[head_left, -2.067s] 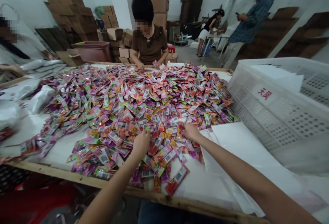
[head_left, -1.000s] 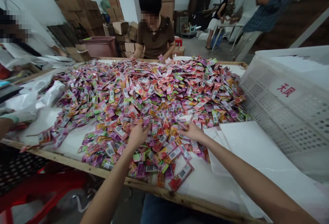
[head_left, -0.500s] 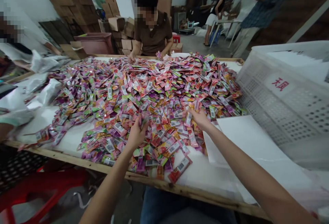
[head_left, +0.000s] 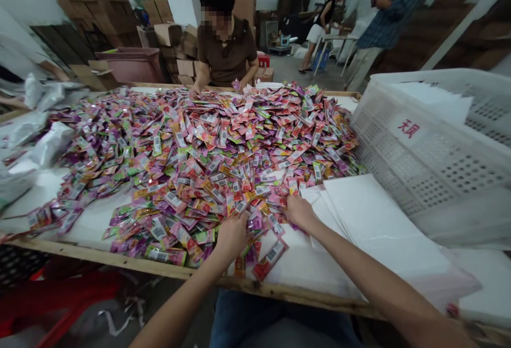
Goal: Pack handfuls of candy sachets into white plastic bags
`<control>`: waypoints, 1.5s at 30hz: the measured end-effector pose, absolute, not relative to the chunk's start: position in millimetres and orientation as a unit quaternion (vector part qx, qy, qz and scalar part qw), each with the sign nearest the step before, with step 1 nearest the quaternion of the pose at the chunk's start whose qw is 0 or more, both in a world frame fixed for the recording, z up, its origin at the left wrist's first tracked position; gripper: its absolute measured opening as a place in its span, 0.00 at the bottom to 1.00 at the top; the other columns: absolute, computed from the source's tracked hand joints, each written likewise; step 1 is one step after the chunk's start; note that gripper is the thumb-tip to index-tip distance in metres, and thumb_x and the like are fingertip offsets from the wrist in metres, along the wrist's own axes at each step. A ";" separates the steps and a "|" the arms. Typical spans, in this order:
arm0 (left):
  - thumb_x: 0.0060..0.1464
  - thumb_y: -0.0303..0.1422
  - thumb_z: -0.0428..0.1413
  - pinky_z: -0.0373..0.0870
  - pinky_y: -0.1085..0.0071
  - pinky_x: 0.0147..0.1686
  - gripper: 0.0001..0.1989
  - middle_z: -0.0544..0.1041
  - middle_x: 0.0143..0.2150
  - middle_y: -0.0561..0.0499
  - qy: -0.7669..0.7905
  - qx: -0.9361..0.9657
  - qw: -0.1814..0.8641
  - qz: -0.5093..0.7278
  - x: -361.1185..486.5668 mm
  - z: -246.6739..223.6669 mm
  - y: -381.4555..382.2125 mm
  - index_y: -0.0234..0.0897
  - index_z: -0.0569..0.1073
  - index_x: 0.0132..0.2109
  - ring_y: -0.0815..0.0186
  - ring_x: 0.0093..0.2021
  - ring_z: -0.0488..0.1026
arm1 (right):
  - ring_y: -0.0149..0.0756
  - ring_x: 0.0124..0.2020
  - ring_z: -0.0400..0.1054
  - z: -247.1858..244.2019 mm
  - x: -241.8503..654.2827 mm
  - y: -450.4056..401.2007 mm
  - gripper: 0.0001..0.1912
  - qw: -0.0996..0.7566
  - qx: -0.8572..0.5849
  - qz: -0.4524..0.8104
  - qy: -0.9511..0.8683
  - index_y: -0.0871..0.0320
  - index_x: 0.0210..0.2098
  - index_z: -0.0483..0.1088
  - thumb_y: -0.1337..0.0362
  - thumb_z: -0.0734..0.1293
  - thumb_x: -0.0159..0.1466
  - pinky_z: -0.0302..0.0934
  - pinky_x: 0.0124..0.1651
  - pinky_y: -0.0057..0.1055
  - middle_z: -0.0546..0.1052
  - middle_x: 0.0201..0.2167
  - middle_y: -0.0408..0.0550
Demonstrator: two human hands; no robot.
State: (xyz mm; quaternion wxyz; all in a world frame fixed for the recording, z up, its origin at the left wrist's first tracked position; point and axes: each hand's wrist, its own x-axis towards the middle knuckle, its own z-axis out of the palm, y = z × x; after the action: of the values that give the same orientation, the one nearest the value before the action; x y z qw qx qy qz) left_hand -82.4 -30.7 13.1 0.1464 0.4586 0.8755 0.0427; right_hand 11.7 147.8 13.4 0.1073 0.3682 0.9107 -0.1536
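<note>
A wide heap of small printed packets (head_left: 191, 140), in pink, purple, orange and green with barcodes, covers much of the table. At its near side my left hand (head_left: 232, 235) has its fingers curled among packets, closed over some at the fingertips; the hand's back hides most of the grip. To its right, my right hand (head_left: 301, 213) is also closed at the heap's edge, with packets at its fingertips. Between my hands and the near table edge lies a single red-and-pink packet (head_left: 270, 259) with a barcode.
White sheets or flat bags (head_left: 379, 220) lie at my right, beside a white perforated crate (head_left: 423, 167). Silvery bags (head_left: 51, 143) sit at left. Across the table a person (head_left: 227, 55) handles packets. A wooden rim (head_left: 120, 255) edges the table. A red stool (head_left: 59, 305) stands below.
Both hands have moved nearer to me and closer together, the left going rightward, down into the near packets. The view has shifted a little to the right.
</note>
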 end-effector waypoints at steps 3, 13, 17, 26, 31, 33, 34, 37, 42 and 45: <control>0.44 0.28 0.54 0.64 0.65 0.44 0.15 0.72 0.43 0.44 0.856 0.489 0.139 0.095 -82.7 7.7 -45.7 0.37 0.68 0.43 0.58 0.46 0.68 | 0.42 0.38 0.68 16.2 17.5 151.7 0.12 0.111 0.368 -0.175 0.907 0.60 0.34 0.69 0.58 0.66 0.54 0.57 0.33 0.29 0.74 0.36 0.55; 0.49 0.44 0.49 0.62 0.74 0.24 0.13 0.64 0.21 0.56 0.840 0.247 0.081 0.476 -142.6 30.7 -78.3 0.37 0.65 0.30 0.69 0.23 0.63 | 0.36 0.34 0.68 53.9 4.0 187.4 0.11 0.029 0.318 -0.279 0.906 0.59 0.40 0.67 0.65 0.59 0.58 0.57 0.34 0.26 0.75 0.34 0.48; 0.44 0.47 0.54 0.63 0.74 0.24 0.17 0.68 0.22 0.55 0.859 0.282 0.115 0.410 -144.2 30.9 -48.7 0.36 0.68 0.31 0.68 0.24 0.67 | 0.41 0.45 0.65 45.6 -20.5 179.2 0.21 -0.016 0.231 -0.223 0.947 0.59 0.48 0.62 0.63 0.63 0.56 0.57 0.42 0.29 0.71 0.45 0.52; 0.50 0.40 0.51 0.64 0.61 0.40 0.16 0.77 0.34 0.41 0.903 0.411 0.121 0.019 -119.1 11.6 -19.3 0.35 0.68 0.43 0.54 0.38 0.74 | 0.42 0.40 0.66 3.0 -51.8 162.8 0.12 0.062 0.127 -0.156 0.978 0.60 0.36 0.69 0.68 0.66 0.51 0.57 0.39 0.29 0.73 0.38 0.54; 0.50 0.38 0.49 0.65 0.70 0.35 0.10 0.74 0.30 0.49 0.872 0.407 0.127 0.240 -145.5 24.5 -58.2 0.36 0.69 0.33 0.63 0.33 0.72 | 0.39 0.41 0.64 16.2 -35.3 177.3 0.10 -0.050 0.170 -0.178 0.968 0.62 0.36 0.67 0.63 0.63 0.56 0.56 0.43 0.29 0.71 0.38 0.53; 0.49 0.38 0.50 0.66 0.71 0.35 0.11 0.74 0.32 0.51 0.845 0.383 0.097 0.360 -158.5 27.5 -71.7 0.36 0.69 0.35 0.65 0.33 0.71 | 0.39 0.39 0.65 22.8 -25.7 181.2 0.12 -0.079 0.194 -0.207 0.956 0.61 0.40 0.67 0.63 0.62 0.57 0.56 0.42 0.30 0.72 0.37 0.52; 0.49 0.39 0.50 0.66 0.71 0.36 0.12 0.74 0.32 0.51 0.834 0.366 0.089 0.405 -163.4 28.5 -76.8 0.36 0.69 0.37 0.65 0.34 0.70 | 0.39 0.38 0.65 24.6 -20.7 182.1 0.14 -0.083 0.202 -0.223 0.950 0.61 0.42 0.66 0.63 0.62 0.57 0.57 0.41 0.30 0.73 0.37 0.51; 0.50 0.42 0.49 0.68 0.70 0.35 0.15 0.74 0.30 0.50 0.814 0.318 0.088 0.478 -168.2 30.0 -83.8 0.35 0.71 0.36 0.64 0.34 0.71 | 0.39 0.37 0.65 22.6 -6.6 180.4 0.16 -0.092 0.209 -0.267 0.936 0.59 0.43 0.66 0.62 0.64 0.55 0.58 0.38 0.31 0.73 0.36 0.49; 0.48 0.44 0.50 0.69 0.68 0.37 0.17 0.75 0.28 0.49 0.819 0.288 0.091 0.488 -150.3 28.5 -69.7 0.34 0.72 0.34 0.61 0.36 0.72 | 0.37 0.27 0.65 16.8 7.1 172.5 0.12 -0.145 0.280 -0.330 0.890 0.60 0.25 0.68 0.56 0.65 0.50 0.59 0.31 0.31 0.72 0.23 0.46; 0.42 0.44 0.56 0.68 0.69 0.36 0.20 0.77 0.32 0.49 0.841 0.275 0.071 0.460 -140.0 29.0 -57.2 0.33 0.72 0.37 0.61 0.37 0.73 | 0.35 0.24 0.65 25.3 8.9 173.0 0.13 -0.217 0.316 -0.368 0.847 0.60 0.25 0.67 0.55 0.63 0.52 0.58 0.28 0.29 0.71 0.21 0.44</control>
State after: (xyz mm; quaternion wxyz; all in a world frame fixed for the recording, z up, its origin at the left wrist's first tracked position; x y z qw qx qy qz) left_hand -140.0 -57.2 29.0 0.0713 0.2753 0.8413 0.4598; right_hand 8.9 173.0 25.3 -0.2174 0.3156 0.8472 -0.3679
